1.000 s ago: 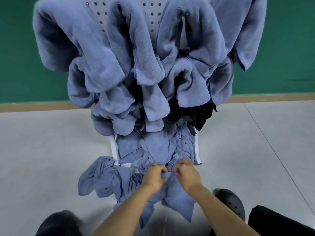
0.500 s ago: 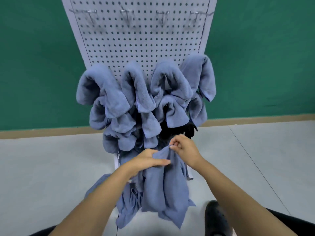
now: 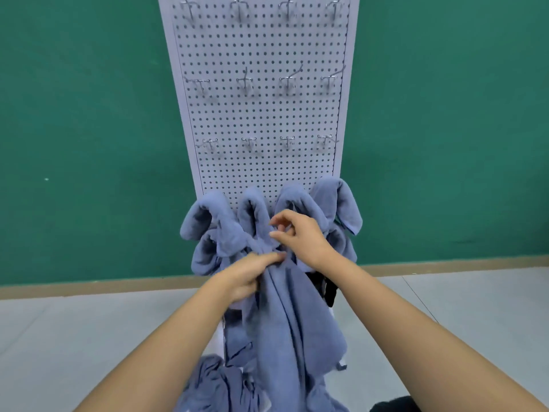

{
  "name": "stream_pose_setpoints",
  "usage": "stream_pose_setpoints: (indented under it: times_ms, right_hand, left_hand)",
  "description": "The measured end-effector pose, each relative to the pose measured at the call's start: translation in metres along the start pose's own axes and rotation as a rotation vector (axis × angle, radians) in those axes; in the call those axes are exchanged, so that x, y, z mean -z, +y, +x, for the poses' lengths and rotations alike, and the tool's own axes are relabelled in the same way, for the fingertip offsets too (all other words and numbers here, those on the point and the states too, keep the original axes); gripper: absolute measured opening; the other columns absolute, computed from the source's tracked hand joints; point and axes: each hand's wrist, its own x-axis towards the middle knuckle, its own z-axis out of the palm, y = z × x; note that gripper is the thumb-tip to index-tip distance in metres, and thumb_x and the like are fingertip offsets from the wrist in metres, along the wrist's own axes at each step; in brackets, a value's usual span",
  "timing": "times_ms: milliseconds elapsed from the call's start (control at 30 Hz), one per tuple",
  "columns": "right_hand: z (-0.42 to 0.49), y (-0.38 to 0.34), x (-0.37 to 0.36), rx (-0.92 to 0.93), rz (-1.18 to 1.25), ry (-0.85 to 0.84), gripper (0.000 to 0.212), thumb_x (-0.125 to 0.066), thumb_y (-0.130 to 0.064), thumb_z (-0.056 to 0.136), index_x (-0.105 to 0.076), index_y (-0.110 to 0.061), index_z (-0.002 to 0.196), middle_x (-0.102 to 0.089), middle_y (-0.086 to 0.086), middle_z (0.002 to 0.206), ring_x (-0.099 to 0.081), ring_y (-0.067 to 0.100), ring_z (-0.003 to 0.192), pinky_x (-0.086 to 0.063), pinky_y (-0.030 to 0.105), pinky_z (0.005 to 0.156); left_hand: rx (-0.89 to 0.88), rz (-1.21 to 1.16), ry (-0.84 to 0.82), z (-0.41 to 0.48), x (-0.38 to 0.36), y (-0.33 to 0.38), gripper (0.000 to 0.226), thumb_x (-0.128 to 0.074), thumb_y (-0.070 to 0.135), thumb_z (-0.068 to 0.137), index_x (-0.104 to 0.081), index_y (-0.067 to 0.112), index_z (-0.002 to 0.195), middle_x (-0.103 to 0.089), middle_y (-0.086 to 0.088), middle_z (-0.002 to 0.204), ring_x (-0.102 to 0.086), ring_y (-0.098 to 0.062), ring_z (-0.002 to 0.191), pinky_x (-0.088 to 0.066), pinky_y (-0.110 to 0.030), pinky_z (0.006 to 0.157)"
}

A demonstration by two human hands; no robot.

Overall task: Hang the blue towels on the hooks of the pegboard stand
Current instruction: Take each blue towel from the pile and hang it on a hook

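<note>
Both hands [image 3: 249, 278] raised towel [image 3: 285, 316] — higher.

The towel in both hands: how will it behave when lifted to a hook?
Probably very floppy: the towel hangs in long limp folds below the left hand and right hand, so expect sag and swing. Likely light: a fingertip grip holds it. Its soft pile probably won't slide off a hook; hung towels sit looped on the pegboard.

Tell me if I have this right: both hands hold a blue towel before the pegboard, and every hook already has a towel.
Not every hook: the head view shows the left hand and right hand holding a blue towel before the pegboard, but the upper hooks are bare.
</note>
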Motion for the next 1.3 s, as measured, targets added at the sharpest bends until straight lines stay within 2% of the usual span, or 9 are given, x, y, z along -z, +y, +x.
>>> stream_pose_setpoints:
  times_ms: [100, 200, 400, 533, 733, 833, 1067, 1167, 1300]
  right_hand:
    - [-0.002, 0.017, 0.009, -0.147, 0.049, 0.120, 0.010, -0.063, -0.018, 0.091, -0.057, -0.011, 0.088, -0.059, 0.001, 0.078, -0.050, 0.009, 0.063, -0.042, 0.011, 0.062]
    - [-0.011, 0.035, 0.011, -0.359, 0.211, 0.133, 0.028, -0.058, -0.034, 0.094, -0.053, -0.007, 0.086, -0.059, 0.006, 0.078, -0.054, 0.018, 0.068, -0.049, 0.026, 0.066]
    - [-0.024, 0.048, -0.002, -0.778, 0.574, -0.290, 0.063, -0.043, -0.066, 0.089, -0.066, -0.009, 0.104, -0.069, 0.011, 0.108, -0.065, 0.025, 0.100, -0.055, 0.034, 0.084]
    - [-0.018, 0.050, -0.015, -0.769, 0.856, -0.344, 0.051, -0.051, -0.060, 0.090, -0.066, -0.022, 0.120, -0.068, 0.003, 0.121, -0.062, 0.023, 0.115, -0.048, 0.042, 0.100]
    - [-0.001, 0.050, 0.002, -0.602, 0.979, 0.095, 0.025, -0.052, -0.028, 0.097, -0.066, -0.009, 0.105, -0.069, 0.011, 0.096, -0.063, 0.023, 0.087, -0.049, 0.035, 0.074]
    - [-0.003, 0.055, 0.019, -0.530, 0.979, 0.180, 0.024, -0.047, -0.022, 0.100, -0.063, -0.006, 0.109, -0.070, 0.009, 0.102, -0.066, 0.021, 0.095, -0.053, 0.032, 0.079]
    - [-0.014, 0.051, 0.041, -0.482, 0.929, 0.212, 0.020, -0.044, -0.017, 0.101, -0.062, -0.009, 0.103, -0.072, 0.001, 0.086, -0.069, 0.011, 0.079, -0.055, 0.019, 0.063]
    - [-0.016, 0.045, 0.048, -0.457, 0.989, 0.218, 0.022, -0.044, -0.021, 0.101, -0.062, -0.009, 0.102, -0.072, 0.003, 0.095, -0.069, 0.010, 0.089, -0.054, 0.021, 0.073]
    - [-0.018, 0.040, 0.049, -0.486, 1.044, 0.150, 0.034, -0.051, -0.034, 0.097, -0.064, -0.006, 0.111, -0.073, 0.008, 0.106, -0.068, 0.016, 0.102, -0.053, 0.027, 0.085]
  left_hand:
    - [-0.115, -0.495, 0.031, -0.014, 0.011, 0.017, 0.030, -0.047, 0.019, 0.099, -0.072, 0.008, 0.087, -0.072, -0.010, 0.090, -0.068, -0.011, 0.089, -0.047, -0.028, 0.089]
    - [-0.128, -0.755, 0.004, -0.018, 0.027, 0.020, 0.024, -0.047, 0.023, 0.099, -0.066, 0.008, 0.103, -0.066, -0.011, 0.106, -0.065, -0.014, 0.103, -0.047, -0.030, 0.090]
    - [-0.180, -0.829, 0.010, -0.022, 0.025, 0.021, 0.026, -0.051, 0.022, 0.096, -0.070, 0.006, 0.091, -0.070, -0.013, 0.094, -0.067, -0.020, 0.099, -0.048, -0.034, 0.091]
    - [-0.239, -0.785, 0.044, -0.020, 0.032, 0.027, 0.016, -0.056, 0.022, 0.091, -0.063, 0.008, 0.095, -0.068, -0.012, 0.094, -0.065, -0.022, 0.102, -0.051, -0.035, 0.092]
    - [-0.243, -0.418, 0.292, -0.016, 0.055, 0.019, 0.026, -0.063, 0.031, 0.087, -0.067, 0.006, 0.095, -0.068, -0.012, 0.097, -0.066, -0.017, 0.100, -0.049, -0.031, 0.094]
    - [-0.225, -0.148, 0.478, -0.020, 0.070, 0.012, 0.019, -0.061, 0.031, 0.091, -0.067, 0.015, 0.100, -0.071, -0.008, 0.103, -0.066, -0.018, 0.098, -0.052, -0.036, 0.087]
    - [-0.071, -0.354, 0.271, -0.037, 0.089, 0.007, 0.018, -0.056, 0.009, 0.086, -0.062, 0.005, 0.102, -0.066, -0.012, 0.104, -0.064, -0.022, 0.087, -0.050, -0.034, 0.072]
    - [-0.057, -0.648, 0.142, -0.041, 0.089, 0.006, 0.018, -0.056, 0.024, 0.082, -0.065, 0.011, 0.091, -0.066, -0.009, 0.097, -0.062, -0.025, 0.088, -0.047, -0.036, 0.076]
    - [0.087, -0.412, 0.205, -0.033, 0.086, -0.006, 0.038, -0.058, 0.042, 0.092, -0.067, 0.013, 0.114, -0.071, -0.009, 0.107, -0.066, -0.023, 0.098, -0.052, -0.035, 0.078]
